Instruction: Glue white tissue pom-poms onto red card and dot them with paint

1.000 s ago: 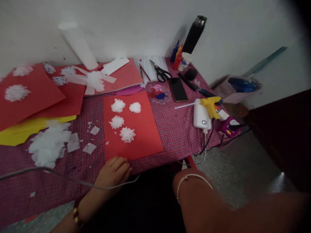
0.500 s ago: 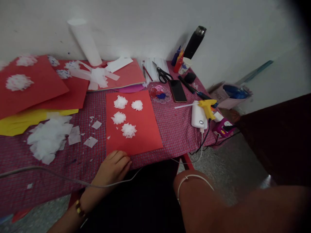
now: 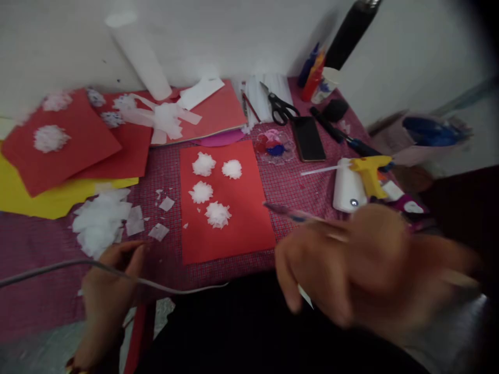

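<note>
My right hand (image 3: 331, 259), blurred by motion, is closed around a paintbrush (image 3: 290, 212) with a dark tip that points left, above the right edge of the red sheet (image 3: 249, 208). Several ruffled white flowers, one of them a lower flower (image 3: 218, 214), sit on that sheet. My left hand (image 3: 111, 280) is beside the pile of thin white squares (image 3: 99, 221), near the front of the table. Its thumb and forefinger tips come together in a pinch; whatever lies between them is too small to make out. A loose white square (image 3: 159, 232) lies nearby.
A grey cable (image 3: 156, 285) crosses in front of my left hand. To the right are a phone (image 3: 309, 138), scissors (image 3: 281, 106), a paint palette (image 3: 275, 148) and a yellow glue gun (image 3: 370, 174) on a white power bank (image 3: 348, 189). Flowered red sheets (image 3: 83, 156) lie left.
My left hand has left the red sheet's front edge and moved left to the white pile. My right hand has come up into view with a paintbrush. The view has shifted.
</note>
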The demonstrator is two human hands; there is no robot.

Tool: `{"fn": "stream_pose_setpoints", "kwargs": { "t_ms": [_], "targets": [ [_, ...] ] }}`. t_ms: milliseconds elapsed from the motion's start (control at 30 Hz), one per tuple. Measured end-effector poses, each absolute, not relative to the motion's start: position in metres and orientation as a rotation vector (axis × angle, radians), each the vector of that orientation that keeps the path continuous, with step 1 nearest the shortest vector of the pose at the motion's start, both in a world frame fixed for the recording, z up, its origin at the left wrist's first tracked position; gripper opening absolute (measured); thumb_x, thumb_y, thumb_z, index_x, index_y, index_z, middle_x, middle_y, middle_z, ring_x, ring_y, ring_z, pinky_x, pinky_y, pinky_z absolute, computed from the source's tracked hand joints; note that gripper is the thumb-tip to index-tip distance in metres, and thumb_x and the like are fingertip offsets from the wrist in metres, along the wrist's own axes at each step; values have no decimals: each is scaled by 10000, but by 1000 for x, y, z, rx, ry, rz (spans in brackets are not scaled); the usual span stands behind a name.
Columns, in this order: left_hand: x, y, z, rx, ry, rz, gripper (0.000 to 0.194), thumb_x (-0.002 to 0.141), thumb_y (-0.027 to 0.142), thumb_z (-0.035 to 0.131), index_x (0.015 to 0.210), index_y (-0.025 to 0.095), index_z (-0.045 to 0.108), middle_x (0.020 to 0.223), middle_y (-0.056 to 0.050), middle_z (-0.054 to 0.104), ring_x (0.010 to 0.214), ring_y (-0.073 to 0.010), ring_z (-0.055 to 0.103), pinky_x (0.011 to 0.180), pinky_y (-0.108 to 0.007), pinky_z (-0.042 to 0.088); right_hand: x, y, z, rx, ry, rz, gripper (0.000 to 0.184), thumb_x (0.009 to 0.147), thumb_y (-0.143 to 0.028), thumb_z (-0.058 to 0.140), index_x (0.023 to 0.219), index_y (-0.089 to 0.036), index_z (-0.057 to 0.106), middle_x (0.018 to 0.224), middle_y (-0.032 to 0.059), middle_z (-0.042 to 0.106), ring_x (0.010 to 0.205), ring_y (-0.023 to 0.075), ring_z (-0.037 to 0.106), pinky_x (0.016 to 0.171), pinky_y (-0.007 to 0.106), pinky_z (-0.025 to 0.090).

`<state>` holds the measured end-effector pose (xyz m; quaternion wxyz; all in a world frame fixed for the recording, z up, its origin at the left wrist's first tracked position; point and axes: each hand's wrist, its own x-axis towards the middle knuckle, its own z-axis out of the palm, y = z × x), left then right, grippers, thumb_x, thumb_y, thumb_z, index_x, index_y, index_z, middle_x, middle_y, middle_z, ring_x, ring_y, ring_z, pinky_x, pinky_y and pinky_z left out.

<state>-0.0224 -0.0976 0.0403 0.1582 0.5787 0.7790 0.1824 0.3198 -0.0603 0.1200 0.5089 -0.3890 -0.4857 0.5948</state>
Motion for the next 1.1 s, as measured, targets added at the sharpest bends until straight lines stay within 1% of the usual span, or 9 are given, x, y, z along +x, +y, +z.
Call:
{"fn": "stream_pose_setpoints", "kwargs": {
  "t_ms": [67,100,267,367,433,533,667,867,1100],
  "targets": [
    [-29,-91,42,1512,2259,453,293,882,399,564,1036,170,662,988,-83,724,887,-254,694,799,-368,546,304,-49,99,-667,-1105,1498,428,1020,-564,334,1050,-326,689,531,-40,506,446,125,494,504,273,523],
    [-29,-86,42,1501,2248,396,304,881,408,563,1041,172,667,995,-85,726,893,-253,692,814,-375,538,296,-43,88,-571,-1078,1520,454,1026,-562,313,1058,-323,697,489,-54,442,407,117,438,487,265,501],
    [-17,-64,33,1495,2299,357,352,847,476,611,1042,190,676,833,-45,682,736,-215,636,655,-331,471,283,-30,46,-679,-1141,1477,411,1028,-484,393,1059,-237,720,681,-8,569,537,100,492,539,259,462],
    [-11,-60,32,1439,2269,447,280,797,472,669,806,193,669,721,17,604,674,-165,565,617,-292,413,288,-30,36,-756,-1127,1427,328,1021,-414,450,1042,-228,720,742,4,595,587,98,534,537,249,441],
    [-5,-61,35,1371,2253,551,297,782,474,684,734,184,645,710,24,596,674,-154,549,621,-283,423,292,-30,32,-792,-1109,1417,288,1018,-382,471,1054,-235,715,760,4,609,605,100,551,545,247,443],
    [10,-65,42,1109,2116,830,327,756,484,722,852,179,658,713,8,639,620,-150,557,558,-269,444,294,-33,33,-794,-1154,1446,280,1018,-379,471,1112,-258,705,833,12,644,628,104,559,572,259,461],
    [45,-63,51,609,1654,1131,331,583,356,861,774,177,657,680,1,679,550,-120,569,509,-224,459,291,-38,42,-726,-1394,1445,302,1026,-304,436,1191,-256,684,922,34,673,698,115,586,645,279,505],
    [83,-52,54,494,1495,1068,295,484,284,888,687,155,717,636,-2,705,529,-95,596,509,-183,496,282,-38,49,-622,-1755,1256,313,972,-127,434,1190,-212,642,940,44,703,826,134,643,748,296,541],
    [83,-53,56,527,1469,1082,223,519,276,875,687,177,766,655,-15,739,572,-101,642,524,-161,516,280,-36,45,-672,-1920,1176,279,955,-109,453,1143,-198,639,923,48,695,822,142,636,745,296,537]
  ]
}}
